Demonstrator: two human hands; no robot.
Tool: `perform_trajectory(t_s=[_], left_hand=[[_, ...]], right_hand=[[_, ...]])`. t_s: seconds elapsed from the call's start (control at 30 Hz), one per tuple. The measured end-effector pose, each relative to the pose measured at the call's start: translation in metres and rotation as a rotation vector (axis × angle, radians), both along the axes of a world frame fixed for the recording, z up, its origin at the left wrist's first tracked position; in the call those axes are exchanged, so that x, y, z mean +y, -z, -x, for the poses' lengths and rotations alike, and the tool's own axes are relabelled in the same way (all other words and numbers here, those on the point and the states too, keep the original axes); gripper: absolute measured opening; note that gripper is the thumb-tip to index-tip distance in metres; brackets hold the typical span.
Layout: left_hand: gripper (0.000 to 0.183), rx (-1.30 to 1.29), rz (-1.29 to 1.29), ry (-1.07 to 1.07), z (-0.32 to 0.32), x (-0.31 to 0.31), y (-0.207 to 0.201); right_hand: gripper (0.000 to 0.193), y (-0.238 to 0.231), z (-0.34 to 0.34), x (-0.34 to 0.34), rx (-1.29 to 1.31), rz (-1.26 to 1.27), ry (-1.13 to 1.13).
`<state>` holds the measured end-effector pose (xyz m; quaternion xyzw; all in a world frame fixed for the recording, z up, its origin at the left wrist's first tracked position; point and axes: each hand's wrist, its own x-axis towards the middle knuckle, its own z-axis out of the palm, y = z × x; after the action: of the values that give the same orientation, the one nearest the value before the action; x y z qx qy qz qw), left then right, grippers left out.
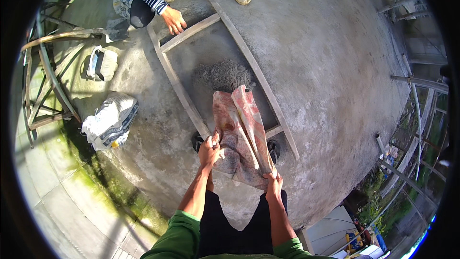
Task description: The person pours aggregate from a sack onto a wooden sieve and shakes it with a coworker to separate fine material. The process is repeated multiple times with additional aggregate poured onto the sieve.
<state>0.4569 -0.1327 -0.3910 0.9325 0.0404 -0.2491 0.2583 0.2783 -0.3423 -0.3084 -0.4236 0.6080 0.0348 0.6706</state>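
Note:
A worn, stained pinkish-red and white sack (247, 129) hangs in front of me, folded lengthwise. My left hand (209, 150) is closed on its left edge, and my right hand (273, 183) grips the lower right corner. The sack's upper end reaches a heap of grey, grainy mix (221, 74) inside a wooden frame (190, 33) on the concrete. It covers part of the frame's near crossbar. Dark footwear (274, 150) shows on either side of the sack.
Across the frame squats a person in a striped sleeve, one hand (173, 20) by the far crossbar. To the left stand a white printed bag (113, 120) and a cut-open pale container (102, 64). Wooden poles (50, 74) line the left edge; more poles (420, 81) line the right.

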Motion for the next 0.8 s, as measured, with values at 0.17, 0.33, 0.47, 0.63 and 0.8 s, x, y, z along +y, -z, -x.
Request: perform_trajectory(t_s=[0.17, 0.33, 0.47, 0.63, 0.8], left_hand=[[0.045, 0.135, -0.148, 0.01, 0.052, 0.028, 0.049], [0.039, 0.365, -0.304, -0.038, 0.094, 0.042, 0.121], [0.03, 0.312, -0.227, -0.095, 0.113, 0.037, 0.147], [0.107, 0.258, -0.047, -0.296, 0.081, 0.059, 0.196], [0.115, -0.026, 0.18, -0.293, -0.06, 0.022, 0.239]], right_hand=[[0.041, 0.051, 0.039, 0.015, 0.169, -0.153, -0.176], [0.038, 0.151, 0.088, 0.035, 0.259, -0.234, -0.503], [0.036, 0.184, 0.127, 0.024, 0.252, -0.25, -0.452], [0.09, 0.162, 0.017, -0.003, 0.637, 0.138, -1.226], [0.125, 0.265, -0.094, -0.053, 0.31, 0.449, -1.025]])
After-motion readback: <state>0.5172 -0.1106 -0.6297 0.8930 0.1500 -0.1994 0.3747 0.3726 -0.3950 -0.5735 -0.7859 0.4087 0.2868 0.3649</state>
